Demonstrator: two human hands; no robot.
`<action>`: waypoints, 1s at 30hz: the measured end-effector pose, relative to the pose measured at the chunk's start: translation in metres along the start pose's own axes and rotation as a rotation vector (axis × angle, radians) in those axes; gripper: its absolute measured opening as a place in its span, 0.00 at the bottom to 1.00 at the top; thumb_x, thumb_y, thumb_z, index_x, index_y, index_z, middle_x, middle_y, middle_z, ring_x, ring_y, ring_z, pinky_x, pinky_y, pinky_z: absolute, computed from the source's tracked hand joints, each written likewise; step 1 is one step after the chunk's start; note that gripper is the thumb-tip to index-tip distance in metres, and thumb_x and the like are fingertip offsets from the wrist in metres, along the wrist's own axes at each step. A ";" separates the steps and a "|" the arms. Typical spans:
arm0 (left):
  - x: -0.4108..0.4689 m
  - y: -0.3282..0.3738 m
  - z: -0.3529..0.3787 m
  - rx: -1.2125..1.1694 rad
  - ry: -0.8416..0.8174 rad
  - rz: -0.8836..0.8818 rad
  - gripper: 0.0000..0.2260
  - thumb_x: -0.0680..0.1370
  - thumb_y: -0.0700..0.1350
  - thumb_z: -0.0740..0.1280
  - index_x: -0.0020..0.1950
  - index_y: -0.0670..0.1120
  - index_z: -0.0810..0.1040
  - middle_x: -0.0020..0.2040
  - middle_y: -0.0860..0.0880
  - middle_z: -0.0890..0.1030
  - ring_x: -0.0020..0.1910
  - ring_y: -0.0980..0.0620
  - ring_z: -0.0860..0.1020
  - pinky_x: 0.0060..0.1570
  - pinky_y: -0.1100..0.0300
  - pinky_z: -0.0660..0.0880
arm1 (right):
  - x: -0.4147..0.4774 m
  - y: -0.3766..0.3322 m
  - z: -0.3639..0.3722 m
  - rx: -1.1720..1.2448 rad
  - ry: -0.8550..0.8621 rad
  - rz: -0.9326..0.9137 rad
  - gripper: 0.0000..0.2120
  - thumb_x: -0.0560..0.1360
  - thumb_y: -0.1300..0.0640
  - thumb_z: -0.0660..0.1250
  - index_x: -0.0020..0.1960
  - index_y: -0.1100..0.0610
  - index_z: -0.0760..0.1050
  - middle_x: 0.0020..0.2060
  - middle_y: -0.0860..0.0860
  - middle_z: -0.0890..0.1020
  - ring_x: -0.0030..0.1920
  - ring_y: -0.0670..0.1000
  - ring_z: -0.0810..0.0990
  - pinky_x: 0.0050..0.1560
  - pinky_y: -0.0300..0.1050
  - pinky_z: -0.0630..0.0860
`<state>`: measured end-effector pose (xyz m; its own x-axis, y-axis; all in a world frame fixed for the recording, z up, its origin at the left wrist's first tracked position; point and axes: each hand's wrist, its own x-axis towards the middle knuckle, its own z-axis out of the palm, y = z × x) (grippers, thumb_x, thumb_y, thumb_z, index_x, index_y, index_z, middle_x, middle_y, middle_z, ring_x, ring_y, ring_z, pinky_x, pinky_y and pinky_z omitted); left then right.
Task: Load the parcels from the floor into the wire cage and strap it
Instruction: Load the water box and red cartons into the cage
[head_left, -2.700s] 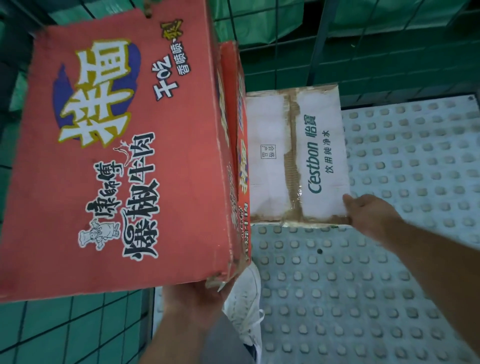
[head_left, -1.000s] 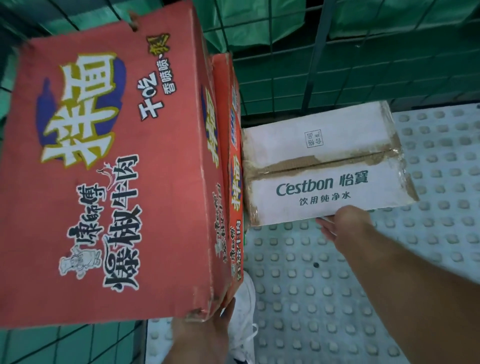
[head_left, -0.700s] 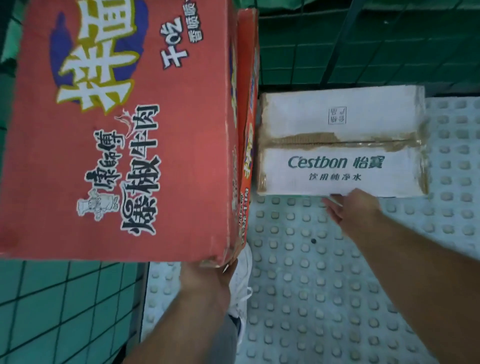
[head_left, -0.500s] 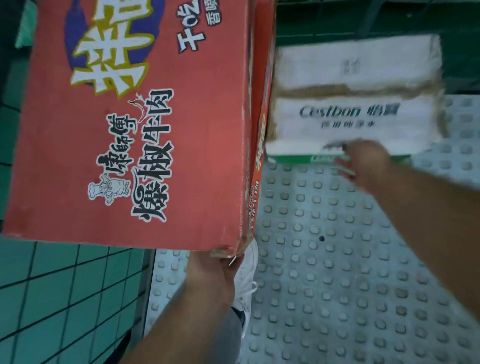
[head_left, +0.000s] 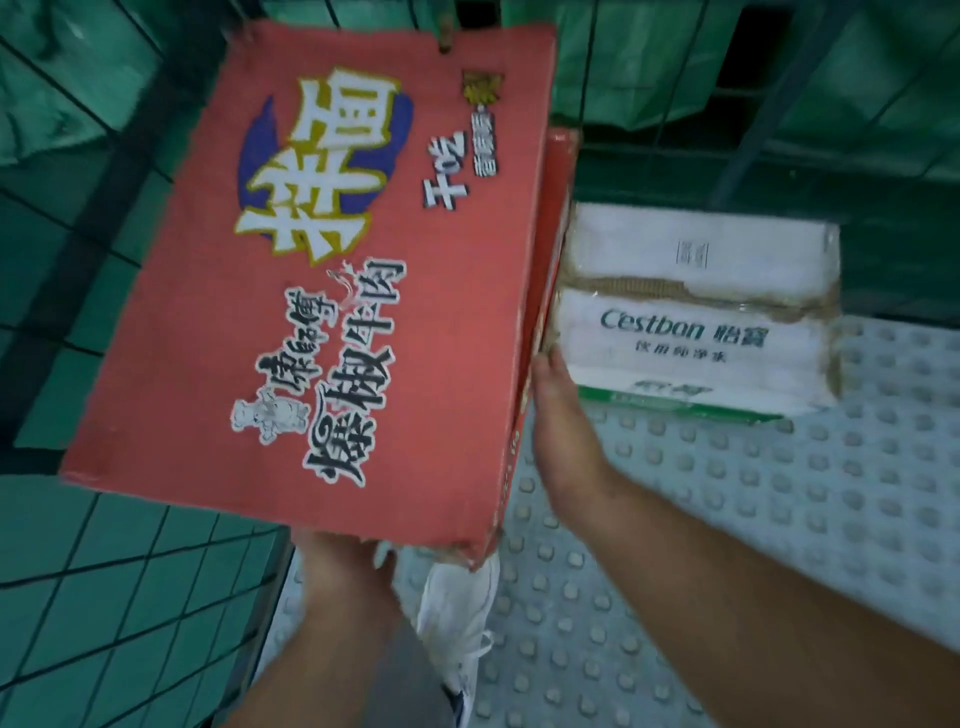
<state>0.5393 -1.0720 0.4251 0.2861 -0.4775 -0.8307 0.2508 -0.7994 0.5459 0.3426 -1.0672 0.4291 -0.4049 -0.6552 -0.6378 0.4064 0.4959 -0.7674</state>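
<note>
Noodle carton (head_left: 311, 291) at left, held off the deck, left hand (head_left: 343, 566) under its near edge. Cestbon carton (head_left: 696, 312) to its right on the studded deck (head_left: 779, 519), back against the cage wall (head_left: 750, 119). Right hand (head_left: 561, 415) between the two cartons, at the noodle carton's right side. Shoe (head_left: 457, 597) below the noodle carton's near corner.

bare left hand (head_left: 343, 566) and right hand (head_left: 561, 431), bare forearms running out to the frame edge. one white lace-up shoe (head_left: 457, 608), laces tied in a loose bow, dark patch at its near end. grey trouser leg (head_left: 400, 680) just beside it.
</note>
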 end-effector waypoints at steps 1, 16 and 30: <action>0.004 0.014 -0.003 -0.014 -0.028 0.059 0.20 0.86 0.39 0.53 0.77 0.47 0.69 0.72 0.46 0.76 0.69 0.44 0.76 0.57 0.53 0.75 | 0.001 -0.009 0.019 -0.004 -0.002 -0.048 0.25 0.82 0.30 0.50 0.77 0.33 0.63 0.72 0.34 0.71 0.72 0.36 0.69 0.75 0.44 0.64; -0.002 0.058 -0.019 0.402 -0.005 0.348 0.23 0.72 0.57 0.64 0.69 0.66 0.73 0.73 0.54 0.71 0.72 0.47 0.68 0.67 0.39 0.68 | -0.033 -0.030 0.036 -0.367 0.038 -0.022 0.22 0.85 0.36 0.48 0.63 0.40 0.78 0.53 0.41 0.82 0.54 0.45 0.80 0.55 0.42 0.73; -0.110 -0.063 -0.035 0.556 -0.266 0.072 0.24 0.85 0.36 0.58 0.80 0.52 0.62 0.65 0.44 0.78 0.56 0.45 0.78 0.43 0.56 0.77 | -0.128 -0.010 -0.055 -0.698 -0.117 -0.022 0.16 0.85 0.54 0.55 0.39 0.54 0.70 0.30 0.50 0.73 0.30 0.48 0.70 0.27 0.40 0.65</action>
<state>0.5242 -0.9561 0.4860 0.0258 -0.5545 -0.8318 -0.3008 -0.7978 0.5225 0.3456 -0.9571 0.5152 -0.3007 -0.7070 -0.6401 -0.2369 0.7055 -0.6680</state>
